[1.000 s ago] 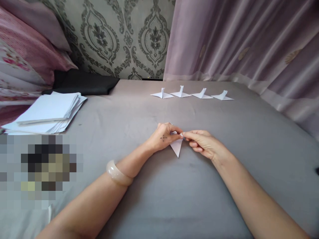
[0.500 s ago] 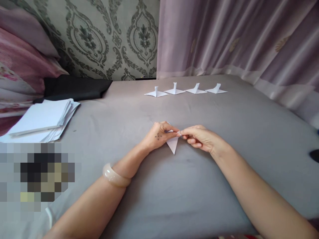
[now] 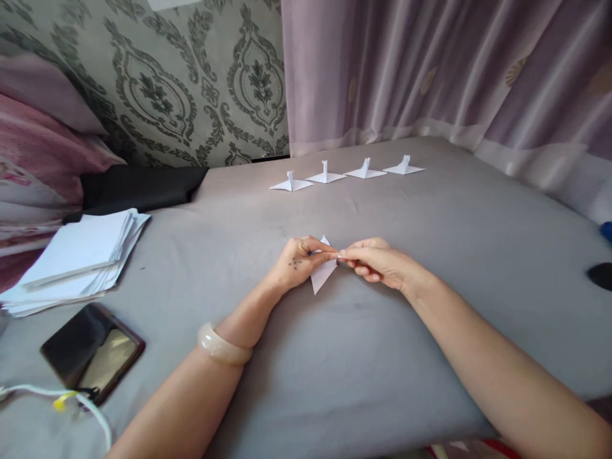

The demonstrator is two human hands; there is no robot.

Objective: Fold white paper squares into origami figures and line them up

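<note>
A small piece of folded white paper [image 3: 323, 274] is held between my two hands above the grey cloth. My left hand [image 3: 300, 260] pinches it with thumb and forefinger, and a pointed flap hangs below the fingers while another tip shows above them. My right hand [image 3: 375, 260] closes on the narrow right end, its fingertips meeting those of the left hand. The fingers cover the middle of the folds. Farther back, several white folded-paper figures [image 3: 326, 172] stand in a row, each with flat pointed sides and an upright piece in the centre.
On the left lies a stack of white paper [image 3: 81, 248], with a black cloth [image 3: 143, 186] behind it. A dark phone [image 3: 93, 350] and a white cable [image 3: 98, 414] are nearer, beside my left forearm. Something black [image 3: 600, 275] sits at the right edge.
The lower flap of the folded paper has swung left, and both hands still pinch it. My view has shifted slightly, and the phone at left now shows clearly.
</note>
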